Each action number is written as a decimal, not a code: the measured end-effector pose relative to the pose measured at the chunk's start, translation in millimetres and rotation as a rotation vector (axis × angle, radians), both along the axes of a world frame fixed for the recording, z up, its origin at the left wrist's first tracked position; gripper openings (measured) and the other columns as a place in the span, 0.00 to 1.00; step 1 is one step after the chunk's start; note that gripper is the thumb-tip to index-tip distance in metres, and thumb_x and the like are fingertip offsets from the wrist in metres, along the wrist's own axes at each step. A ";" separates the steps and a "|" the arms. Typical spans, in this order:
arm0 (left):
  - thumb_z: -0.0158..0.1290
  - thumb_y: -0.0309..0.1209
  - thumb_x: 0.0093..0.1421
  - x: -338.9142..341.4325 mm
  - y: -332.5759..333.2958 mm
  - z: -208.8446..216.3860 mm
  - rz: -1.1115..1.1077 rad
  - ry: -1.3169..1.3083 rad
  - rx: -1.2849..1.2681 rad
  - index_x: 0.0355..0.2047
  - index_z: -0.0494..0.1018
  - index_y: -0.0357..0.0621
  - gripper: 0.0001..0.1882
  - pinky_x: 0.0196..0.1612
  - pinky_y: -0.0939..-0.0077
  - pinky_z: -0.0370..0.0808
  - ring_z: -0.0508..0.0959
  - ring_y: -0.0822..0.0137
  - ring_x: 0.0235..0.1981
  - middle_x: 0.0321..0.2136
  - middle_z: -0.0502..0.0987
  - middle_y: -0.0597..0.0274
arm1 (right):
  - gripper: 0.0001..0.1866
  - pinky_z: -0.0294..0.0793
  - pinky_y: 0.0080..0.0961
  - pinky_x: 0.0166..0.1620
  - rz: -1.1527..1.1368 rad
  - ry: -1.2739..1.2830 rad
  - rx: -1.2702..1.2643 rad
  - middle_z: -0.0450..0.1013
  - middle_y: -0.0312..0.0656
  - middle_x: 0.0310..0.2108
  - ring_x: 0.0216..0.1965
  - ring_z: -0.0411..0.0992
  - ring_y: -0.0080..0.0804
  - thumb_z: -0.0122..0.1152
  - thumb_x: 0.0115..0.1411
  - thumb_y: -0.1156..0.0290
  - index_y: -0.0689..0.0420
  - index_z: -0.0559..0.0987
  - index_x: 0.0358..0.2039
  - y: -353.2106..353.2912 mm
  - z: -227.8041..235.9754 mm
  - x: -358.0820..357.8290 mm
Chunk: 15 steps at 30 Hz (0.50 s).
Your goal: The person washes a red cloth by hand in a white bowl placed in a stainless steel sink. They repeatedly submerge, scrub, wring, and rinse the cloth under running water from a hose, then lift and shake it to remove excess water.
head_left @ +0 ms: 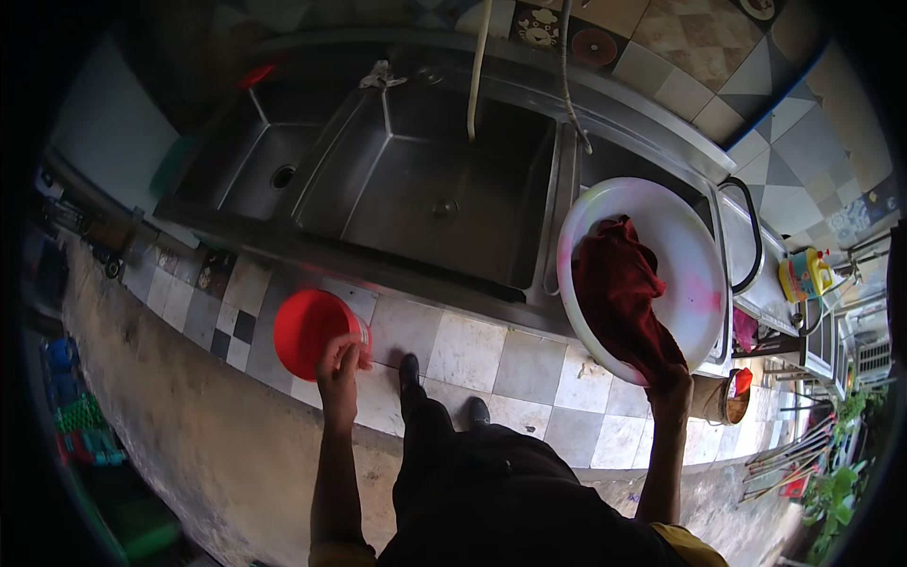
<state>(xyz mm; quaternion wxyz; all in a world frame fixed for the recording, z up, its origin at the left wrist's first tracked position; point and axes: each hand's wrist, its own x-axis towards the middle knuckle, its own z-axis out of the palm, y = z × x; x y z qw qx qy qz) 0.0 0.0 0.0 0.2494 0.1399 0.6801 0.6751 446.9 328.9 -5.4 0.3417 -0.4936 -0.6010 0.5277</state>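
My left hand (338, 373) is closed at the near right rim of a red plastic bucket (304, 326), in front of the sink cabinet. The fingers overlap the rim, and the bucket's inside faces up. At the right, my right hand (669, 389) grips the lower end of a dark red cloth (619, 283). The cloth lies bunched inside a large white basin (685, 246) with pink stains. This basin tilts over the right end of the steel sink; whether the right fingers also grip its rim is hidden by the cloth.
A steel sink (416, 265) has a wide middle bowl and a smaller left bowl. Two hoses (480, 76) hang over it. A crumpled rag (383, 76) lies on the back ledge. To the right are a yellow jug (805, 276) and a round bin (726, 397). Checkered tiles (477, 364) cover the floor.
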 end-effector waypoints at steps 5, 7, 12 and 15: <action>0.47 0.31 0.65 -106.7 80.0 32.0 -0.103 0.090 0.017 0.44 0.72 0.40 0.11 0.35 0.80 0.74 0.75 0.74 0.31 0.33 0.75 0.61 | 0.15 0.70 0.23 0.28 -0.018 -0.519 0.731 0.71 0.41 0.27 0.27 0.69 0.27 0.67 0.45 0.82 0.62 0.73 0.34 -42.6 43.2 -81.5; 0.47 0.31 0.65 -146.2 116.7 56.9 -0.219 0.129 0.088 0.44 0.72 0.40 0.11 0.35 0.81 0.74 0.75 0.74 0.31 0.33 0.75 0.62 | 0.13 0.68 0.23 0.23 -0.109 -0.424 0.350 0.70 0.40 0.23 0.21 0.68 0.25 0.68 0.44 0.79 0.62 0.74 0.30 -53.2 61.2 -111.8; 0.47 0.30 0.64 -201.0 207.1 95.6 -0.422 0.201 0.149 0.43 0.73 0.39 0.11 0.34 0.82 0.73 0.75 0.75 0.31 0.32 0.75 0.62 | 0.12 0.68 0.26 0.37 0.060 -0.466 0.409 0.73 0.46 0.32 0.34 0.70 0.31 0.64 0.43 0.80 0.64 0.78 0.32 -42.1 69.8 -190.6; 0.48 0.29 0.64 -202.3 244.8 94.2 -0.549 0.219 0.130 0.42 0.73 0.39 0.10 0.33 0.83 0.72 0.75 0.75 0.31 0.32 0.75 0.63 | 0.21 0.73 0.29 0.49 -0.062 0.227 -0.282 0.74 0.49 0.42 0.45 0.73 0.38 0.55 0.47 0.77 0.68 0.74 0.45 -18.8 54.1 -255.4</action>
